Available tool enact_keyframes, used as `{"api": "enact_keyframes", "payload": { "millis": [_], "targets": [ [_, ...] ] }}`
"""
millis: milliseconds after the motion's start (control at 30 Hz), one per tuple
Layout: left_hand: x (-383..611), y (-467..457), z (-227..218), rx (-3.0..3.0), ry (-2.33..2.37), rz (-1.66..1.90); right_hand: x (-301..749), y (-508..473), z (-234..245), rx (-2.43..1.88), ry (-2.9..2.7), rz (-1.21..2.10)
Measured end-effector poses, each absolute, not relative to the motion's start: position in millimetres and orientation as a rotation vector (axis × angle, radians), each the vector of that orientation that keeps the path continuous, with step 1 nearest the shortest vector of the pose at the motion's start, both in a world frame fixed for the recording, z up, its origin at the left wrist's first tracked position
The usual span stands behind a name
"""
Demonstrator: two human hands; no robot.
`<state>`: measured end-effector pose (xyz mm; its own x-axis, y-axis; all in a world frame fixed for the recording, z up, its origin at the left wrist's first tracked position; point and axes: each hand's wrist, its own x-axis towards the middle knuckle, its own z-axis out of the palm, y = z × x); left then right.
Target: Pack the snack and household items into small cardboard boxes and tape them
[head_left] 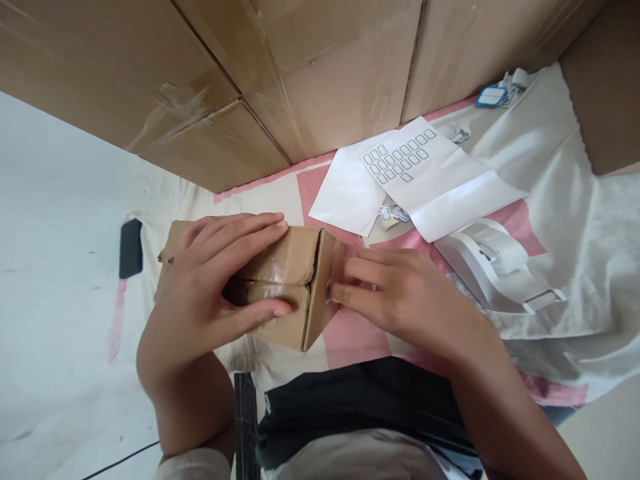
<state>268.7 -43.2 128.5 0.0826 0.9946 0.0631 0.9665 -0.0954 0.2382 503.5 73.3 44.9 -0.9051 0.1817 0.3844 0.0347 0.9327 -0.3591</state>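
A small brown cardboard box [290,313] lies on its side in front of me, its flaps meeting along a taped seam. Across its top rests my left hand [215,273], fingers over the far side and thumb on the near side, gripping it. At the box's right end my right hand [400,287] is closed, its thumb and fingers pinched on what looks like a shiny strip of clear tape [330,293]. The fingertips of that hand are partly hidden.
Large taped cardboard boxes [320,93] wall off the back. White label sheets [400,167] and loose labels [393,215] lie behind my right hand. A white tape dispenser [480,267] sits to the right, a blue-edged tag [492,96] at the back right, and a black phone-like object [131,248] at left.
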Motion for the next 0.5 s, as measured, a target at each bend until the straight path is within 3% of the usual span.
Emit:
{"api": "enact_keyframes", "payload": {
  "millis": [500],
  "targets": [
    [268.5,-44.2,129.6,2.221,2.002,0.315,503.1,72.2,46.8,-0.163,-2.67,0.517]
  ]
}}
